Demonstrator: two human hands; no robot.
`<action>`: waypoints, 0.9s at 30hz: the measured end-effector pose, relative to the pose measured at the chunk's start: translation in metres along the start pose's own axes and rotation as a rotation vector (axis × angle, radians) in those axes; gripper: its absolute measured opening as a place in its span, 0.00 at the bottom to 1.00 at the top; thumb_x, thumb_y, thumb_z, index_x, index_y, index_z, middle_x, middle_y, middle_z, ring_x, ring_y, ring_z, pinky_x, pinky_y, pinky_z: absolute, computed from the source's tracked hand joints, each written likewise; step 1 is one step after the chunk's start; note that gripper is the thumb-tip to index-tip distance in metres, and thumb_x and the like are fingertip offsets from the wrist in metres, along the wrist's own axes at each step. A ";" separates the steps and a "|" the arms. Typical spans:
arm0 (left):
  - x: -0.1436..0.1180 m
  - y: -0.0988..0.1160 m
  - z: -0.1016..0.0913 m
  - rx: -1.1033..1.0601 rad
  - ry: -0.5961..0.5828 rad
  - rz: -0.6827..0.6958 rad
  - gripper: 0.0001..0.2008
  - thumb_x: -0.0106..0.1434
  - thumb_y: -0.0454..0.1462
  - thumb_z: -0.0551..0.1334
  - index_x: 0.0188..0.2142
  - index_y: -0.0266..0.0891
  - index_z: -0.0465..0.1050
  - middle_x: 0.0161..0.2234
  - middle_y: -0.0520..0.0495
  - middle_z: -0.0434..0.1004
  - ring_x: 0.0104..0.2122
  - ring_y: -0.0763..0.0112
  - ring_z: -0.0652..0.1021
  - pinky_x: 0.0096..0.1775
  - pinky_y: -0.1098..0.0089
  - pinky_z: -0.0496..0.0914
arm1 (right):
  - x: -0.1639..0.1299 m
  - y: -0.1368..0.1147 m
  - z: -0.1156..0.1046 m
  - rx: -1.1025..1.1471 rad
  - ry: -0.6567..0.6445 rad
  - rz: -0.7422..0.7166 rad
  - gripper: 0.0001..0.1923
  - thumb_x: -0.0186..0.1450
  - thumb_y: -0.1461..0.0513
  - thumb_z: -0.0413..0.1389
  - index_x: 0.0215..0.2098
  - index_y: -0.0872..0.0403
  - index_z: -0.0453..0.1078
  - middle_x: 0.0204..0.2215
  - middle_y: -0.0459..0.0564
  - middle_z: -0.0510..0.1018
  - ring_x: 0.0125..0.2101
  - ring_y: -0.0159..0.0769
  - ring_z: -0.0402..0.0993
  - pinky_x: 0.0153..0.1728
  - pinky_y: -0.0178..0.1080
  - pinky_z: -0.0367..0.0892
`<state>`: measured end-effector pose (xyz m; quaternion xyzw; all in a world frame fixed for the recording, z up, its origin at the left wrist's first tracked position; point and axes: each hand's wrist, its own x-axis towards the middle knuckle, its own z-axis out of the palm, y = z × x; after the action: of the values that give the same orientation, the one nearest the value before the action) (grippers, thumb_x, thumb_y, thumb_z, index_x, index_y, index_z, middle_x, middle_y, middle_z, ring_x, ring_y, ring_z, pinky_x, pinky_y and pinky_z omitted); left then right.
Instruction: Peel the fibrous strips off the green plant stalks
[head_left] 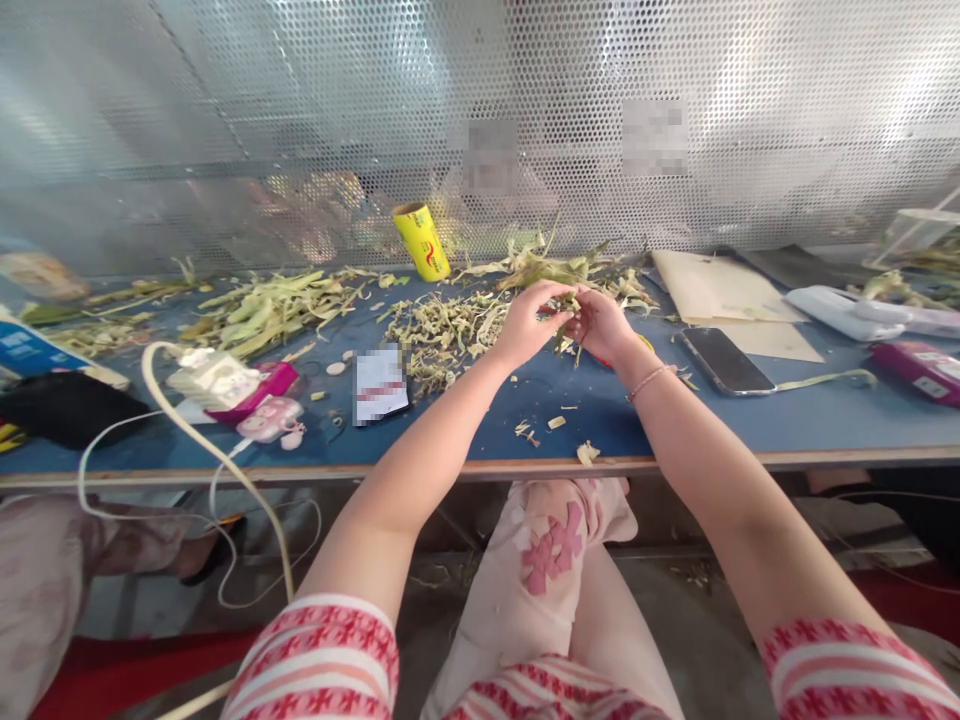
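My left hand [531, 322] and my right hand [600, 322] meet over the blue table, fingertips pinched together. Between them is a small piece of dried plant [568, 306], greenish and mostly covered by my fingers. Just left of my hands lies a heap of short, curled dried plant bits [442, 335]. Behind them spreads a pile of longer dry leaves and stalks [551, 268]. Part of a red and yellow object shows under my right wrist; its kind is hidden.
A yellow tube [422, 243] stands tilted near the perforated metal wall [375, 90]. Pale husks [274, 315] lie left. Phones [381, 385] [726, 362] flank my arms. A white cable [225, 465] hangs over the table's front edge. Cardboard [739, 290] lies right.
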<state>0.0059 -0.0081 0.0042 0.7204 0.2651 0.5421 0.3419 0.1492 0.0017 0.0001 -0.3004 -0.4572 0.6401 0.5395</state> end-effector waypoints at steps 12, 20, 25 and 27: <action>-0.002 -0.012 -0.002 -0.015 0.037 0.054 0.04 0.57 0.30 0.65 0.29 0.40 0.72 0.43 0.46 0.75 0.48 0.68 0.74 0.44 0.68 0.72 | 0.001 0.003 0.002 0.012 -0.035 -0.029 0.12 0.59 0.61 0.55 0.27 0.51 0.53 0.18 0.38 0.53 0.18 0.24 0.52 0.21 0.29 0.54; 0.000 -0.007 -0.006 -0.047 0.059 -0.025 0.03 0.59 0.36 0.65 0.34 0.39 0.76 0.40 0.45 0.75 0.44 0.66 0.75 0.44 0.68 0.71 | 0.003 0.005 0.002 -0.133 0.015 -0.161 0.12 0.57 0.61 0.56 0.24 0.51 0.54 0.17 0.37 0.51 0.17 0.23 0.49 0.19 0.29 0.48; 0.004 -0.014 -0.013 0.219 -0.009 0.066 0.07 0.59 0.29 0.59 0.33 0.38 0.75 0.40 0.46 0.75 0.43 0.69 0.75 0.41 0.69 0.72 | 0.007 0.008 -0.002 -0.298 0.041 -0.252 0.11 0.58 0.61 0.54 0.23 0.51 0.55 0.17 0.38 0.54 0.18 0.24 0.51 0.20 0.30 0.50; 0.006 -0.016 -0.015 0.309 -0.018 0.077 0.10 0.56 0.25 0.57 0.33 0.37 0.73 0.40 0.46 0.76 0.42 0.70 0.75 0.41 0.70 0.73 | 0.010 0.010 -0.005 -0.383 0.034 -0.316 0.10 0.58 0.62 0.52 0.22 0.52 0.55 0.16 0.38 0.55 0.18 0.25 0.53 0.21 0.31 0.51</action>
<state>-0.0072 0.0098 -0.0022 0.7789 0.3148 0.5009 0.2082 0.1472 0.0122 -0.0095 -0.3325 -0.6023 0.4445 0.5737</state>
